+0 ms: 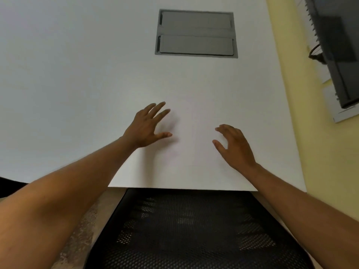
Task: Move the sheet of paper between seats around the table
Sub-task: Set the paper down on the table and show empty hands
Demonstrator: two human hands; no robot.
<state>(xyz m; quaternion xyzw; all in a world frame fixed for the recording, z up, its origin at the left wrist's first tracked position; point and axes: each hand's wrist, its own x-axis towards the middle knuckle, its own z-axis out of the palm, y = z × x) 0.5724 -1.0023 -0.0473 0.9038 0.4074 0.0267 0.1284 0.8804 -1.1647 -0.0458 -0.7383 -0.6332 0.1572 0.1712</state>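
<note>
A white sheet of paper point(191, 131) lies flat on the white table point(77, 84), close to the near edge; its outline is faint and hard to tell from the tabletop. My left hand point(148, 126) hovers over the sheet's left side with fingers spread, holding nothing. My right hand point(234, 145) is at the sheet's right side, fingers apart and slightly curled, also holding nothing. Whether the fingertips touch the paper cannot be told.
A grey cable hatch with two lids point(196, 33) is set into the table further back. A black mesh chair point(194, 230) stands right below the near table edge. On the yellow wall point(320, 152) to the right hangs a dark panel point(338, 51).
</note>
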